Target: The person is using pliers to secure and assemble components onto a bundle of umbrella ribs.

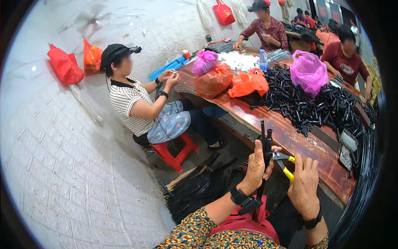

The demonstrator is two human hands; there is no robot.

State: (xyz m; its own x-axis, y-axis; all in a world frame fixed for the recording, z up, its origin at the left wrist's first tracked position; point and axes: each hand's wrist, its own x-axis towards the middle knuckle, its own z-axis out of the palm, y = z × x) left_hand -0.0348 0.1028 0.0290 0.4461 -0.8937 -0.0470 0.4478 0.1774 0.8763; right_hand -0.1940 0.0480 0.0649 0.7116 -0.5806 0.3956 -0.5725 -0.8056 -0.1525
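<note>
My left hand (253, 169) is closed around thin black rods (262, 132), held upright, with a black tube-shaped fitting (269, 141) beside them near the thumb. My right hand (304, 184) grips yellow-handled pliers (287, 172). Their metal jaws point left and meet the black fitting just beyond my left fingers; whether they pinch it cannot be made out. Below my left hand the rods run down in front of a red apron (248, 224) over my lap.
A red-brown wooden table (290, 135) bears a heap of black fittings (298, 99), a purple bag (309, 72), orange bags (214, 81) and a bottle (263, 60). Bundled black rods (195, 193) lie at lower left. Several co-workers sit around; the nearest uses a red stool (175, 152).
</note>
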